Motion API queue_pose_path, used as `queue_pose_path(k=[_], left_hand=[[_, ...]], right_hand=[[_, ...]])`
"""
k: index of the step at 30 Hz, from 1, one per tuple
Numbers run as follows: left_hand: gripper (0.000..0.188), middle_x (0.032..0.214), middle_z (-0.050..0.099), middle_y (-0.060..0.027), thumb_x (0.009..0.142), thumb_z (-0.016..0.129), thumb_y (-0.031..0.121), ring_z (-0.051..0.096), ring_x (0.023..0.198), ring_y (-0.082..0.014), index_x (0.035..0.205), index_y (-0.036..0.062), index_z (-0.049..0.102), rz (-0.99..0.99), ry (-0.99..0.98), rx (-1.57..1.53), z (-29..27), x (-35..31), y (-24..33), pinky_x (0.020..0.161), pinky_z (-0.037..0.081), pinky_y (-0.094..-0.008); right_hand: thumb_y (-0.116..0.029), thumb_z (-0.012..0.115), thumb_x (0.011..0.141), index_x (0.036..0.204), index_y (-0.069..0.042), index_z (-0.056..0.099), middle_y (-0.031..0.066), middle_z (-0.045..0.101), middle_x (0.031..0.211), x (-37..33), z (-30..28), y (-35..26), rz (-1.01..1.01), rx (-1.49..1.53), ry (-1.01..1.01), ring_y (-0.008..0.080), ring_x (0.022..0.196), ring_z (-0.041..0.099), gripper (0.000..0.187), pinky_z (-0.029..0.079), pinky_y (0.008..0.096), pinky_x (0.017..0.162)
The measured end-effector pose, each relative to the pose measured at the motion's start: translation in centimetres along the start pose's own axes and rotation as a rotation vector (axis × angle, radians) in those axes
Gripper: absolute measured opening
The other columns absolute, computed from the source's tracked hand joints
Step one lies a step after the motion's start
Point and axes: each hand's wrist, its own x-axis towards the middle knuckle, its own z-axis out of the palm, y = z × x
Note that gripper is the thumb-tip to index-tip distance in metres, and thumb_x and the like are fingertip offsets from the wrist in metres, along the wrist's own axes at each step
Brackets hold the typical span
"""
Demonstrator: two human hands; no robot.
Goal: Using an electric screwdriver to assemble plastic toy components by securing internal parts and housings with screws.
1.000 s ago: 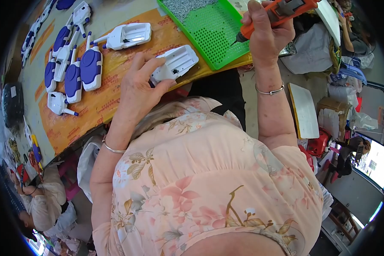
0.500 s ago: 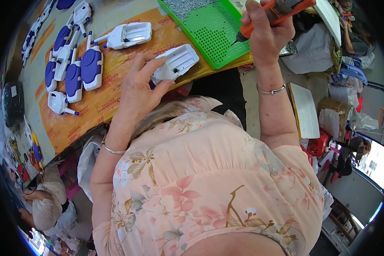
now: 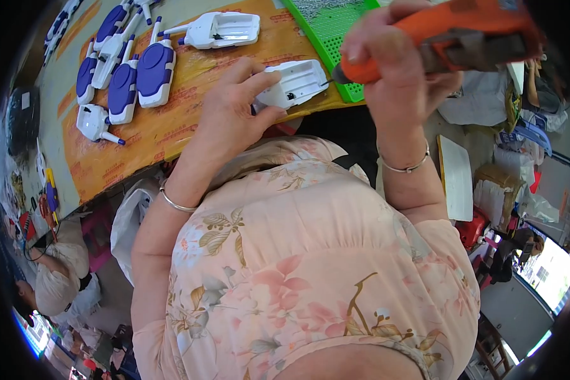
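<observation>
Housing (image 3: 307, 77) is lying at the near edge of the table (image 3: 190, 6), left hand (image 3: 235, 104) pinching it, right hand (image 3: 399, 73) gripping an orange driver (image 3: 459, 28), apparently for screwing, next probably calling for steady pressure

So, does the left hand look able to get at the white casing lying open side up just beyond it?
Probably yes: only orange sheet shows between the left hand and that farther casing. But the hand is gripping a nearer casing, so it would likely need to release that first.
</observation>
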Motion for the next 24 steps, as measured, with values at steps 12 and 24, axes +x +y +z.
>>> queue_pose_path(k=[12, 24], left_hand=[[0.043, 0.103, 0.062, -0.0125, 0.069, 0.084, 0.006, 0.064, 0.097, -0.034, 0.11, 0.0029, 0.07, 0.03, -0.024, -0.029, 0.2, 0.1, -0.1, 0.08, 0.054, -0.0423], [0.042, 0.103, 0.062, -0.0127, 0.069, 0.084, 0.005, 0.064, 0.099, -0.0341, 0.109, 0.0027, 0.07, 0.038, -0.025, -0.025, 0.3, 0.2, -0.1, 0.083, 0.054, -0.0426]], right_hand=[[0.002, 0.073, 0.088, 0.109, 0.003, 0.058, 0.0094, 0.065, 0.079, -0.3, 0.1, 3.7, 0.054, 0.305, -0.294, 0.0172, 0.065, 0.064, 0.026, 0.053, 0.0315, 0.061], [0.002, 0.072, 0.089, 0.107, 0.004, 0.057, 0.0113, 0.065, 0.081, -0.7, 0.3, 4.5, 0.027, 0.207, -0.283, 0.0172, 0.062, 0.062, 0.023, 0.052, 0.0326, 0.057]])
